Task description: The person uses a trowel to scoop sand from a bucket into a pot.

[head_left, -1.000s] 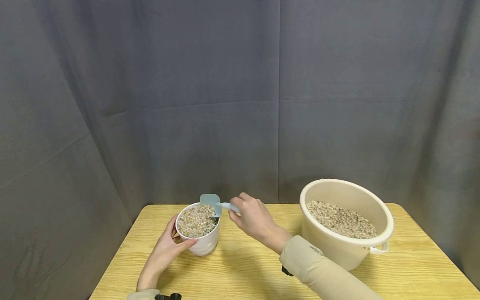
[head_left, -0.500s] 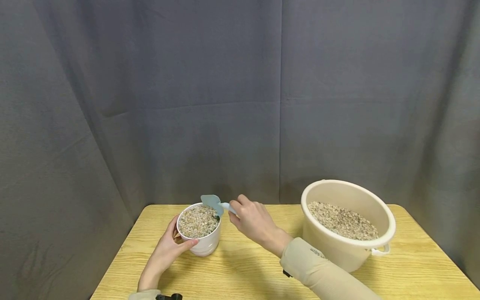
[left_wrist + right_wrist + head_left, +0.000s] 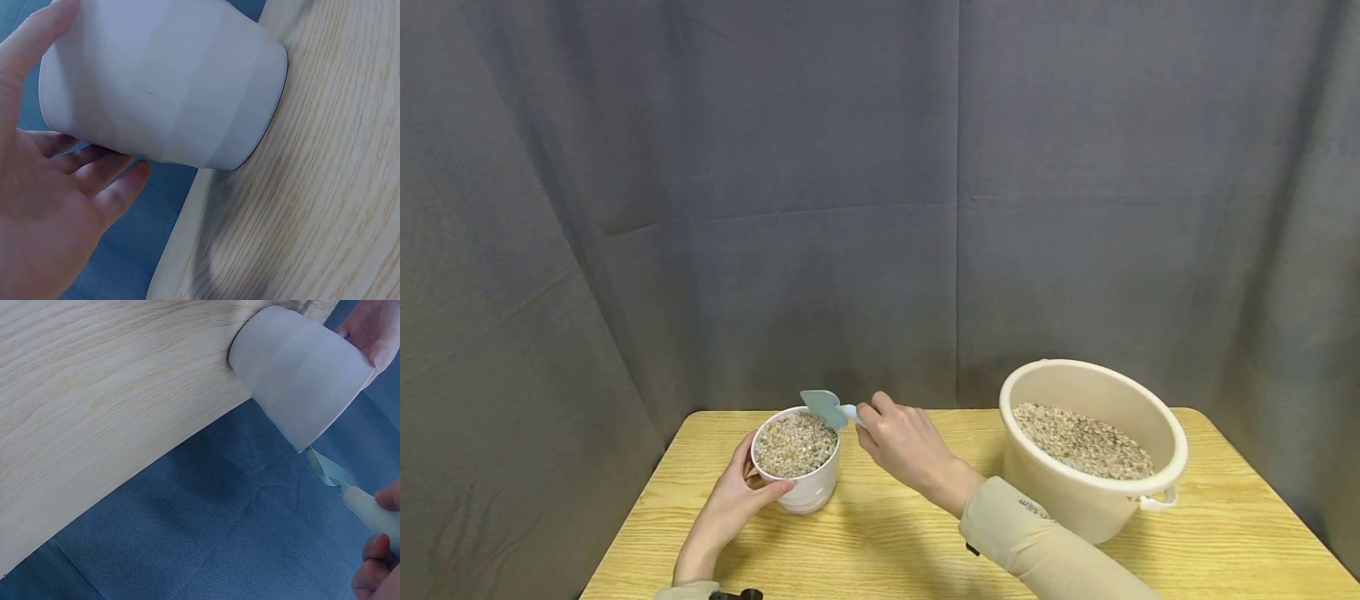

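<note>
A person's left hand point(image 3: 730, 500) grips a white pot point(image 3: 811, 493) of grit point(image 3: 795, 444) on a wooden table point(image 3: 1247, 517) as I watch remotely; the right hand point(image 3: 912, 443) holds a pale-blue trowel point(image 3: 823, 406) by its handle, blade at the pot's far-right rim. Past the sleeve point(image 3: 1033, 535), I see a cream bucket point(image 3: 1086, 502) and a grey curtain point(image 3: 850, 208).

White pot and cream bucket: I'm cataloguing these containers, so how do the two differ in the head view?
The white pot is much smaller than the cream bucket. The pot's grains reach near its rim; the bucket's grains lie well below its own. The left hand holds the pot, while no hand grips the bucket. Both are round, open-topped and contain grains.
</note>
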`<state>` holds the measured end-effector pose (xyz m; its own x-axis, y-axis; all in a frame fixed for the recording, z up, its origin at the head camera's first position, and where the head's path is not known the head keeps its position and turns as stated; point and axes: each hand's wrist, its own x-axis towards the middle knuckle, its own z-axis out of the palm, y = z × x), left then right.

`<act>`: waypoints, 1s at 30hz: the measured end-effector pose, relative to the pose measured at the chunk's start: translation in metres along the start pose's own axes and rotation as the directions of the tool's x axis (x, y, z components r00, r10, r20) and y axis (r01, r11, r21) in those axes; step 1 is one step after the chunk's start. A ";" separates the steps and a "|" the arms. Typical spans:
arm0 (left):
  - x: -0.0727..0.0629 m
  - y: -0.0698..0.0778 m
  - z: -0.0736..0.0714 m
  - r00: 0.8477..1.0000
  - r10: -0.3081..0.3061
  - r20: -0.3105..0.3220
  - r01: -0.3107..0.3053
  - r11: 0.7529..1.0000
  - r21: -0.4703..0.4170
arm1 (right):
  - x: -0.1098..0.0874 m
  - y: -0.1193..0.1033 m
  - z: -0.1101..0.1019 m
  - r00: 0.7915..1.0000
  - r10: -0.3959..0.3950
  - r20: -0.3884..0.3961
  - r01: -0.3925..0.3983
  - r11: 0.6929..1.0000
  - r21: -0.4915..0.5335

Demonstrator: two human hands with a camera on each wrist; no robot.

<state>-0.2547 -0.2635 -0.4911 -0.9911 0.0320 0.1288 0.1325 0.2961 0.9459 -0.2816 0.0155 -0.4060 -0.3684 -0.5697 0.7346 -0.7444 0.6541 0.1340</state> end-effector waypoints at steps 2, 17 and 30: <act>0.000 -0.001 0.000 1.000 0.005 -0.001 -0.005 1.000 0.000 | 0.000 0.000 0.000 1.000 -0.006 -0.001 0.006 1.000 -0.006; 0.000 -0.002 -0.001 1.000 0.023 0.002 -0.023 0.999 -0.027 | -0.002 -0.002 0.000 0.998 -0.032 -0.044 0.031 0.999 -0.023; -0.001 0.002 0.000 1.000 0.029 0.003 -0.029 1.000 0.002 | -0.003 -0.003 0.000 0.996 -0.028 -0.080 0.027 1.000 -0.013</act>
<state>-0.2538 -0.2632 -0.4897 -0.9868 0.0436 0.1558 0.1617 0.2970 0.9411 -0.2779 0.0156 -0.4084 -0.3014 -0.5459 0.7817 -0.7468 0.6449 0.1625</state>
